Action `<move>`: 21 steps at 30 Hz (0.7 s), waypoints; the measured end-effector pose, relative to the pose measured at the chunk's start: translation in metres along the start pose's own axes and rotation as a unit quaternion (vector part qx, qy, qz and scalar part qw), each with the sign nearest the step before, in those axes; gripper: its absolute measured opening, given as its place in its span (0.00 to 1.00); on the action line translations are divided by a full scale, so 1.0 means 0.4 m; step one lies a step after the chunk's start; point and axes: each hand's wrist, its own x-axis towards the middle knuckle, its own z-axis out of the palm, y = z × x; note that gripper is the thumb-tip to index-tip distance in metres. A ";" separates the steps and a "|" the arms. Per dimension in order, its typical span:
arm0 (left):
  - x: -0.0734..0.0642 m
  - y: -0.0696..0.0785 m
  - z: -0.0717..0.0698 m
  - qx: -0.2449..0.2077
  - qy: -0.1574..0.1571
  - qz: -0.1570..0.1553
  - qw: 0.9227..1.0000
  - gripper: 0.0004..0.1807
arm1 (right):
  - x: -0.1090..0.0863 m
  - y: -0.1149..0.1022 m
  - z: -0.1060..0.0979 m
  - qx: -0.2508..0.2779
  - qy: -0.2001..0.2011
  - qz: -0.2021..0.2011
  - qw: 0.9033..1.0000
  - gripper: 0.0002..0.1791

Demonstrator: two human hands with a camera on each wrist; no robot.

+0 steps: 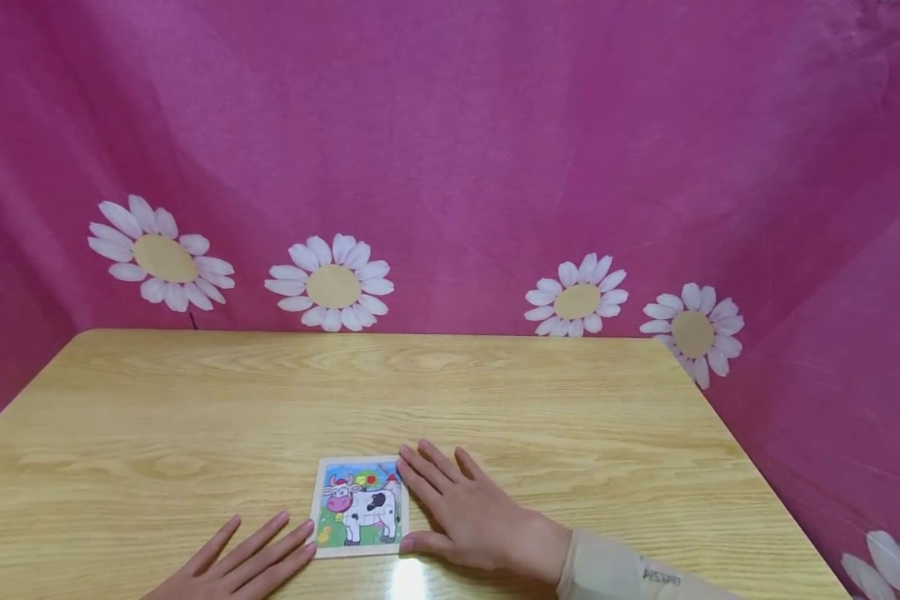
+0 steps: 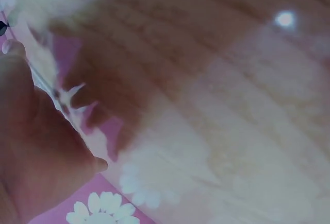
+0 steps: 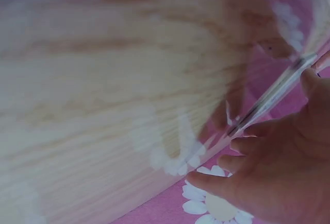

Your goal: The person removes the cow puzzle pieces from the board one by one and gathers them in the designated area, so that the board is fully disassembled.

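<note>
A square cow picture puzzle [image 1: 363,506] lies flat near the front of the table, a pale frame around its picture. Its pieces appear to be in place. My left hand [image 1: 242,563] rests with fingers extended, the fingertips touching the puzzle's lower left edge. On the opposite side, my right hand [image 1: 474,518] lies with fingers straight along the right edge, its thumb at the lower right corner. The right wrist view shows the puzzle [image 3: 273,92] nearly edge-on, beside the right hand [image 3: 278,167]. In the left wrist view, the left hand [image 2: 46,141] is dim and partly cut off.
The wood-grain table [image 1: 390,383] extends behind and to both sides of the puzzle. A pink curtain [image 1: 450,167] with white daisies hangs at its back and right. Light reflects off the tabletop just in front of the puzzle.
</note>
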 end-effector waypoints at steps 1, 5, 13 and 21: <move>0.006 -0.001 -0.006 -0.009 -0.009 0.001 1.000 0.43 | 0.001 0.002 -0.004 0.010 0.002 -0.002 1.000 0.44; 0.048 0.002 -0.037 -0.087 -0.075 -0.006 0.993 0.43 | 0.024 0.011 -0.026 0.074 0.020 -0.001 0.997 0.39; 0.153 0.015 -0.057 -0.232 -0.129 0.000 0.964 0.46 | 0.150 0.016 -0.059 0.245 0.068 -0.019 0.967 0.14; 0.196 0.024 -0.050 -0.221 -0.103 0.023 0.970 0.42 | 0.233 -0.016 -0.077 0.282 0.053 0.003 0.958 0.05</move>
